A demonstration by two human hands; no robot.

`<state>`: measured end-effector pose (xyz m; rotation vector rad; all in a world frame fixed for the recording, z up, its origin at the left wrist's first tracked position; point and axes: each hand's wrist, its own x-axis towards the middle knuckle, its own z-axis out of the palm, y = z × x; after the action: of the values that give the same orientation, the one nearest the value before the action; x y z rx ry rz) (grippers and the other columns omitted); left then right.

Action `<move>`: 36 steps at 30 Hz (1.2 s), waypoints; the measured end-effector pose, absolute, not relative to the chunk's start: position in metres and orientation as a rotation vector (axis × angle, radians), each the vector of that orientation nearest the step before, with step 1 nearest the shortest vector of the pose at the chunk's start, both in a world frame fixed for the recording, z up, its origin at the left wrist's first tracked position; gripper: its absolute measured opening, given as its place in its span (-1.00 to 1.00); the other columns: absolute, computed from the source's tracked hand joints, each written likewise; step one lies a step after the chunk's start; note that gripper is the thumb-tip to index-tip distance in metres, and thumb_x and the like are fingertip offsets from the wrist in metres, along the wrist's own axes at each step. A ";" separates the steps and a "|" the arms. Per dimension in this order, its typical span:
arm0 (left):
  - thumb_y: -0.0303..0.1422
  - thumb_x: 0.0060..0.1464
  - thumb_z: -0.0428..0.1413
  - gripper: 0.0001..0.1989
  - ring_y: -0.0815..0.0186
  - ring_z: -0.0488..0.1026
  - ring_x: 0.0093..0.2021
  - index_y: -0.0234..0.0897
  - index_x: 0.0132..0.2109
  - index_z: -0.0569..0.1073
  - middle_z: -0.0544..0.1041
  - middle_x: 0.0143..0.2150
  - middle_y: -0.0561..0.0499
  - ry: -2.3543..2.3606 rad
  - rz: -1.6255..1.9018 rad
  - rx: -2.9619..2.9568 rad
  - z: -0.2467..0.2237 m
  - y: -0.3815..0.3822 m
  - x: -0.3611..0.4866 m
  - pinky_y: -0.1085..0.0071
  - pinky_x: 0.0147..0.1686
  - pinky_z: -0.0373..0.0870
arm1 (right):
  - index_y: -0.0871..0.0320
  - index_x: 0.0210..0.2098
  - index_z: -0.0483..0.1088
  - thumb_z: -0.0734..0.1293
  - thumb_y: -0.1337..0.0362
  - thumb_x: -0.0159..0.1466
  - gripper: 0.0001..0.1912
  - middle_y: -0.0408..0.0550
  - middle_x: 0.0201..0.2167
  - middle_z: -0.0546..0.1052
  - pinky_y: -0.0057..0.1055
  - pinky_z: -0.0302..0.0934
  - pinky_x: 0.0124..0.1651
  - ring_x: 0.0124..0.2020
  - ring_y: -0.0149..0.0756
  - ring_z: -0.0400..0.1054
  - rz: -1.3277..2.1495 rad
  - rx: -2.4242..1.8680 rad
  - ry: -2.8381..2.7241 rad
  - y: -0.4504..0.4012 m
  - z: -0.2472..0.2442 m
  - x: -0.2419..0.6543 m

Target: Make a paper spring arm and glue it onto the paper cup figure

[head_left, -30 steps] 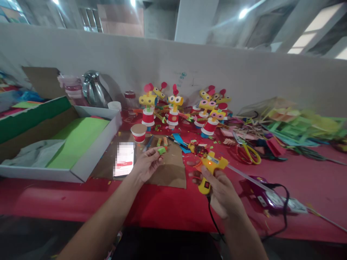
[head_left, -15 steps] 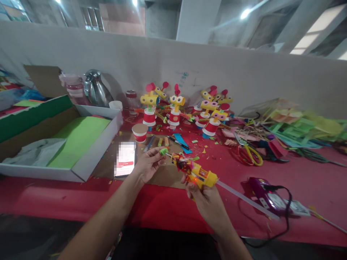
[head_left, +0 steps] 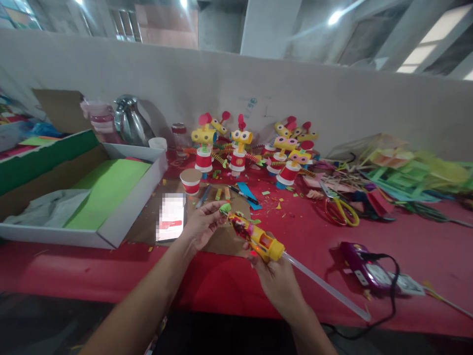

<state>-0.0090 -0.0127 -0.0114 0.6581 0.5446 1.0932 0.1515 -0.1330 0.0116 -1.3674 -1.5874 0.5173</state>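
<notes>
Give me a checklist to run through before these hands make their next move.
1. Left hand has a grip on the green paper piece: ok, pinched at the fingertips.
2. Right hand holds the glue gun: ok.
3. Glue stick in the gun: ok, it sticks out of the back.
4. Gun's tip touching the green piece: cannot tell, too small to see.
5. Scissors apart from both hands: ok.
6. Cardboard free of loose bits: not ok, folded paper strips lie on it.

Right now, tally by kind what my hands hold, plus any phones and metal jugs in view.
Yellow glue gun, in the right hand: 1
Green paper piece, in the left hand: 1
Phone: 1
Metal jug: 1
Total: 4
</notes>
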 end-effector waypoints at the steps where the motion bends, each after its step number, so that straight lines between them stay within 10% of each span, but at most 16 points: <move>1: -0.49 -0.26 0.40 -0.68 0.45 0.48 -0.41 -0.36 -0.25 0.59 0.59 -0.36 0.00 0.545 1.095 0.658 -0.012 -0.013 -0.009 0.57 -0.40 0.41 | 0.09 -0.33 0.49 0.21 -0.05 0.30 -0.62 -0.01 -0.37 0.55 -0.34 0.37 -0.27 -0.35 -0.22 0.45 0.509 -1.369 -1.592 -0.133 0.011 0.151; 36: -0.49 -0.30 0.41 -0.66 0.47 0.48 -0.43 -0.36 -0.26 0.59 0.60 -0.37 0.02 0.507 1.105 0.631 -0.014 -0.010 -0.010 0.60 -0.41 0.42 | 0.05 -0.24 0.51 0.15 0.04 0.36 -0.64 0.02 -0.28 0.55 -0.28 0.42 -0.24 -0.25 -0.16 0.49 0.296 -1.424 -1.700 -0.133 0.009 0.150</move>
<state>-0.0099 -0.0105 -0.0145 0.6313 0.5073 1.1052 0.1502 -0.1328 0.0085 -1.4237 -1.7005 0.2959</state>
